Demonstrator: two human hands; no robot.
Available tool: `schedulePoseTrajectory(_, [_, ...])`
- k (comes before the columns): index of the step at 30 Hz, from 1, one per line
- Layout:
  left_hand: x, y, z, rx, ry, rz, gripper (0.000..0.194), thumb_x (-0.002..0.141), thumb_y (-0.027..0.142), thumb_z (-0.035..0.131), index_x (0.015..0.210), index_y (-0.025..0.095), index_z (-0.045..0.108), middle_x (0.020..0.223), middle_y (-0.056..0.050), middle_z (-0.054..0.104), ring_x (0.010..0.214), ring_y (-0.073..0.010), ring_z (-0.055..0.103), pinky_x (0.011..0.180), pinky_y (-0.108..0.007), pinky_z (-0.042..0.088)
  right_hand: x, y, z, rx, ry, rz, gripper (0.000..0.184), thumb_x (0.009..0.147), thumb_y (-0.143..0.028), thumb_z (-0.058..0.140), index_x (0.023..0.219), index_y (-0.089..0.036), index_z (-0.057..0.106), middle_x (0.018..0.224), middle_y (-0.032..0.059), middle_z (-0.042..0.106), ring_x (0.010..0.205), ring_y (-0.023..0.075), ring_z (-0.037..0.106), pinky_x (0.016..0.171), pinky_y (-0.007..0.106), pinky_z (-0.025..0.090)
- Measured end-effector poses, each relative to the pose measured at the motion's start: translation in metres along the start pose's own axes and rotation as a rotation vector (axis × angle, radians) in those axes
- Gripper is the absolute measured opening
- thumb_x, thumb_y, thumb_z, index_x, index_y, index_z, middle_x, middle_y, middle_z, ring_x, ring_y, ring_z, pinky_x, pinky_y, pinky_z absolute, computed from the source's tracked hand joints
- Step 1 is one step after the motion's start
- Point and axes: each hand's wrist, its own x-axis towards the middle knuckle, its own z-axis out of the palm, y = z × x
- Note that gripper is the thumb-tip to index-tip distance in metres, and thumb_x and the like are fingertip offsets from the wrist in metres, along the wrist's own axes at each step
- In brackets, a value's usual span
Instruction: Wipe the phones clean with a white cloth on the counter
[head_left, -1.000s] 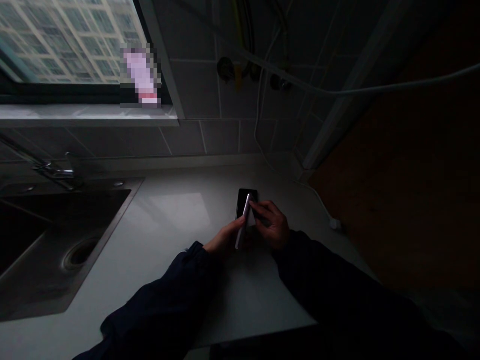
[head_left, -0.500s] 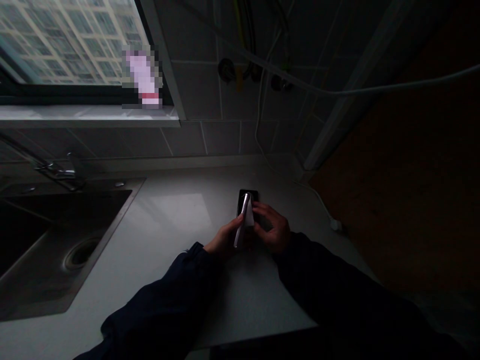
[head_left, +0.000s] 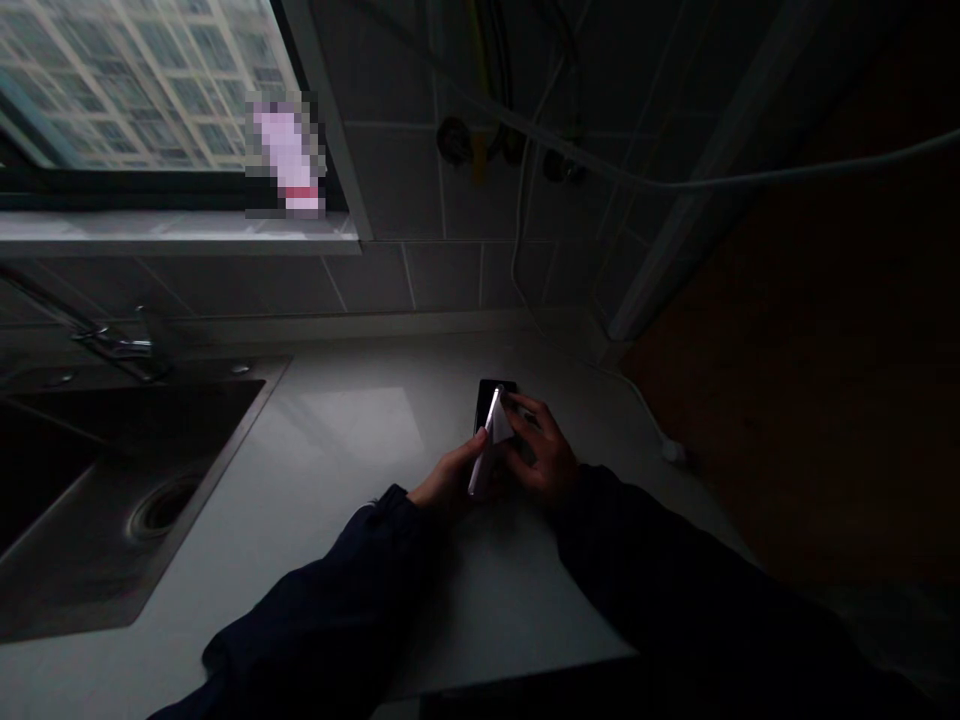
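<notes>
My left hand [head_left: 448,472] grips a slim phone [head_left: 486,443], tilted up on its side so its shiny edge faces me. My right hand [head_left: 543,450] is at the phone's right face, fingers bent around a small white piece of cloth or paper [head_left: 502,424] that lies against it. Which of the two materials it is, I cannot tell in this dim light. Partly hidden behind the phone, a flat black rectangular object [head_left: 486,396], like a second phone, lies on the white countertop [head_left: 337,470].
A steel sink [head_left: 82,560] with a faucet [head_left: 120,345] is at the left. A white cable [head_left: 641,395] runs down the wall and over the counter to a white plug [head_left: 673,450]. A blurred-out pink object [head_left: 289,155] stands on the windowsill [head_left: 180,228].
My right hand has shifted slightly up and left, and the white piece has moved with its fingers. The phone's top end leans slightly further right. My left hand stays put.
</notes>
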Motion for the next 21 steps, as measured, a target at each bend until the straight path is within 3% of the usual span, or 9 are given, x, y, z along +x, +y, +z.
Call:
schedulePoseTrajectory(4, [0.001,0.001,-0.002,0.031,-0.021,-0.031,0.063,0.068,0.072,0.076,0.092,0.015,0.067,0.069,-0.001,0.057,0.060,-0.0146,0.057,0.057,-0.029,0.046,0.002,0.003,-0.003,-0.045,0.012,0.004,0.058,0.094,-0.018,0.058,0.149,-0.028,0.045,0.152,0.0147,0.042,0.142,0.0338,0.044,0.113,0.056,0.046])
schedulePoseTrajectory(11, [0.000,0.001,-0.001,0.079,-0.026,-0.025,0.061,0.069,0.074,0.074,0.082,0.014,0.066,0.067,-0.002,0.055,0.059,-0.0137,0.054,0.057,-0.028,0.045,0.007,0.006,-0.010,-0.072,-0.051,-0.133,0.051,0.090,-0.015,0.060,0.139,-0.028,0.051,0.163,0.0121,0.028,0.151,0.0372,0.029,0.117,0.060,0.039])
schedulePoseTrajectory(17, [0.002,0.001,-0.001,0.086,-0.060,-0.022,0.059,0.069,0.071,0.076,0.089,0.016,0.066,0.067,-0.001,0.054,0.058,-0.0127,0.052,0.055,-0.027,0.042,0.009,0.007,-0.011,-0.158,-0.013,-0.067,0.055,0.086,-0.011,0.062,0.138,-0.026,0.053,0.165,0.0125,0.026,0.152,0.0377,0.029,0.117,0.061,0.039])
schedulePoseTrajectory(21, [0.002,0.001,0.000,0.109,-0.074,-0.002,0.056,0.073,0.070,0.073,0.082,0.016,0.065,0.065,-0.001,0.053,0.056,-0.0125,0.051,0.054,-0.027,0.041,0.010,0.005,-0.013,-0.121,-0.051,-0.161,0.049,0.087,-0.012,0.060,0.134,-0.027,0.054,0.166,0.0106,0.024,0.153,0.0370,0.027,0.117,0.061,0.038])
